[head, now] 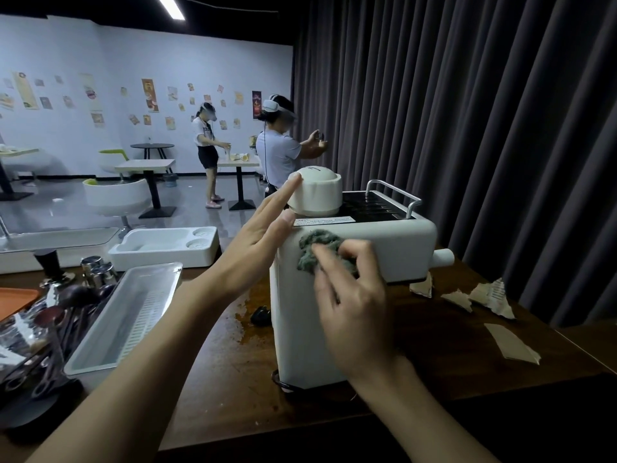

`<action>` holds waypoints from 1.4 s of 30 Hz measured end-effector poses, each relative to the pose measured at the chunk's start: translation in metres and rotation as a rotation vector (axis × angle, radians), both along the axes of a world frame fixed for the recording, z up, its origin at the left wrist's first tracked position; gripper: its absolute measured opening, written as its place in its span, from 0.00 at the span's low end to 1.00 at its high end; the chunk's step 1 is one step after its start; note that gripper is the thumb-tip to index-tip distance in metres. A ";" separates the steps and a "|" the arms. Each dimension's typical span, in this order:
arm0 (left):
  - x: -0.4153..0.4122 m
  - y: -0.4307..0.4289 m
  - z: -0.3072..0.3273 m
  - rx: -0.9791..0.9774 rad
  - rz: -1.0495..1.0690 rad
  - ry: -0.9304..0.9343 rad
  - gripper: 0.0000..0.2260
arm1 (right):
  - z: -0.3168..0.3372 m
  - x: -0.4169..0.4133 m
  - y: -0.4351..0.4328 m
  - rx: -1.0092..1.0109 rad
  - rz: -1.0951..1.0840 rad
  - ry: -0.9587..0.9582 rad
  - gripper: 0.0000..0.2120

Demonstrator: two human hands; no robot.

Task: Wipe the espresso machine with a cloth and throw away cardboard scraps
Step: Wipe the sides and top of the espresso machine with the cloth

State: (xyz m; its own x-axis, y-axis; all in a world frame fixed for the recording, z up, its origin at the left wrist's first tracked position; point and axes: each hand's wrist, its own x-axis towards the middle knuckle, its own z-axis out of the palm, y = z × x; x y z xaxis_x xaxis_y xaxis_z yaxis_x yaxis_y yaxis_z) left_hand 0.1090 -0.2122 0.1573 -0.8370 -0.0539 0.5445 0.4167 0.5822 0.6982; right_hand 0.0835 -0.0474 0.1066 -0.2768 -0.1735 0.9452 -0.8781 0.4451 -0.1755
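Note:
The white espresso machine (397,248) stands on the dark wooden table (233,379) in the middle of the view. My right hand (354,305) grips a crumpled grey-green cloth (317,247) and presses it against the machine's near upper side. My left hand (263,235) lies with straight fingers against the machine's top left corner, one fingertip touching the white round cap (317,192). Several torn cardboard scraps (490,295) lie on the table to the right of the machine, with a larger piece (512,344) nearer to me.
A clear plastic bin (127,312) sits left of the machine, beside metal cups (98,270) and a heap of utensils (43,329). A white tray (163,247) lies behind. A dark curtain (484,128) hangs close behind the table. Two people stand at far tables.

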 end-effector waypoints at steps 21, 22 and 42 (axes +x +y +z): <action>-0.003 0.007 -0.005 0.114 0.045 -0.005 0.18 | -0.037 -0.018 0.020 0.186 -0.051 -0.007 0.12; -0.002 0.008 -0.005 0.118 0.039 -0.010 0.16 | -0.039 -0.020 0.023 0.222 -0.037 0.013 0.12; 0.008 0.012 -0.009 0.154 -0.027 -0.035 0.16 | -0.049 -0.003 -0.001 -0.177 0.055 -0.277 0.12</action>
State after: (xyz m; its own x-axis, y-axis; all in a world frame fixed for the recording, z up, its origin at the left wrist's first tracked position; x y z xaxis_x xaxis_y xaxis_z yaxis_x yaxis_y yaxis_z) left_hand 0.1167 -0.2004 0.1487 -0.8578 -0.1113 0.5018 0.4046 0.4560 0.7927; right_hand 0.0804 -0.0484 0.0579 -0.5220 -0.0353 0.8522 -0.8083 0.3394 -0.4811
